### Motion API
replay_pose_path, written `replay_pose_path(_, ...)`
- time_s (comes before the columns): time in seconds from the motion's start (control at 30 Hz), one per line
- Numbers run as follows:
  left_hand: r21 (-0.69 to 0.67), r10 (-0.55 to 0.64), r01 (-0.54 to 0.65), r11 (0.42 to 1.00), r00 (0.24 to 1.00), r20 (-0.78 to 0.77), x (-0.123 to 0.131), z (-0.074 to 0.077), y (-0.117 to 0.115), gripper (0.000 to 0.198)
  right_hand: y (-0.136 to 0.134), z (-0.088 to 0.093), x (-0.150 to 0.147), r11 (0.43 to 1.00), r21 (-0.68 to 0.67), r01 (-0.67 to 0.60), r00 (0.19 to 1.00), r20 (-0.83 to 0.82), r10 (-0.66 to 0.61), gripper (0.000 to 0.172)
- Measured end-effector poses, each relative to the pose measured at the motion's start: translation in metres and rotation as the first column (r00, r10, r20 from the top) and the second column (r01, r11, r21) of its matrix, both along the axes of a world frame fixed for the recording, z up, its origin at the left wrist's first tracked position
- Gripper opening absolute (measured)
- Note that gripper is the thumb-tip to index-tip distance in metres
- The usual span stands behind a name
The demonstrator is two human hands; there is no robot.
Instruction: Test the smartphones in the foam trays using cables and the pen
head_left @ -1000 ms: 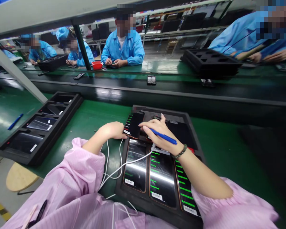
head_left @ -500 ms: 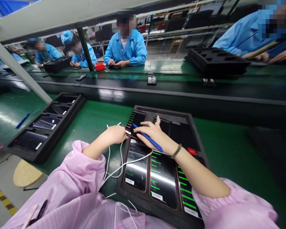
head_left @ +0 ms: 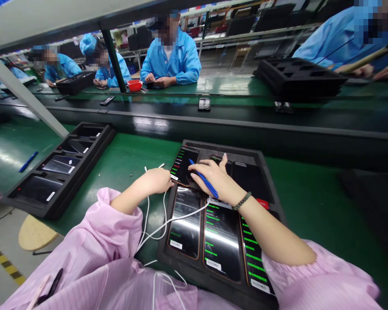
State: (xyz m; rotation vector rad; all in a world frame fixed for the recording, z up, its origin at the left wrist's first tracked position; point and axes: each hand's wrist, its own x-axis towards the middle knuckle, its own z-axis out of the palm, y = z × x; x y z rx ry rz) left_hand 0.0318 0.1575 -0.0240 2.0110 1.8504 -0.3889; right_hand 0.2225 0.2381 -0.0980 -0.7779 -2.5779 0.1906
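Observation:
My left hand is closed at the lower left edge of a smartphone, which lies slightly tilted over the far left of a black foam tray. Green and red text lines glow on that phone's dark screen. My right hand holds a blue pen between its fingers, and hovers over the tray's middle with one finger raised. Beneath and beside it, several more phones sit in the slots, such as a phone with green text and a white label. A white cable runs across the near phones.
To the left stands a second foam tray with several phones; a blue pen lies beyond it. Behind runs a dark conveyor carrying a phone part. Across it, people in blue work, near stacked black trays and a red bin.
My right hand has shifted a little right, off the left phone's screen, with the pen still in it. Text lines on that screen have changed position. My left hand stays about where it was.

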Motion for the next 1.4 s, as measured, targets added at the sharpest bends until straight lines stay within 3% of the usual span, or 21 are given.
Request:
replay_pose_path(0.27, 0.002, -0.018, 0.018, 1.000, 0.999, -0.031, 0.001, -0.001, 0.000, 0.033, 0.000, -0.002, -0.001, 0.996, 0.013, 0.083, 0.997, 0.006, -0.083, 0.030)
replay_pose_path(0.5, 0.019, -0.019, 0.020, 1.000, 0.999, -0.050, 0.002, -0.003, 0.000, 0.033, 0.000, 0.000, -0.001, 0.997, -0.004, 0.081, 0.997, 0.005, -0.081, 0.030)
replay_pose_path(0.77, 0.087, 0.087, -0.079, 0.993, 0.991, -0.098, 0.006, 0.000, -0.001, 0.033, -0.012, 0.012, -0.003, 0.985, -0.073, -0.158, 0.987, -0.007, 0.158, 0.026)
replay_pose_path(0.9, 0.138, 0.159, -0.150, 0.979, 0.986, -0.055, 0.004, -0.002, 0.000, 0.028, -0.011, 0.012, -0.002, 0.988, -0.050, -0.147, 0.989, -0.004, 0.147, 0.025)
replay_pose_path(1.17, 0.214, 0.205, -0.219, 0.952, 0.975, 0.086, 0.001, -0.023, -0.011, 0.027, 0.006, 0.017, 0.016, 0.999, 0.034, 0.040, 0.983, -0.182, -0.033, 0.023)
replay_pose_path(1.4, 0.380, 0.243, -0.353, 0.855, 0.920, 0.309, 0.000, -0.057, -0.031, 0.024, 0.015, 0.021, 0.024, 0.990, 0.073, 0.122, 0.948, -0.305, -0.094, 0.021)
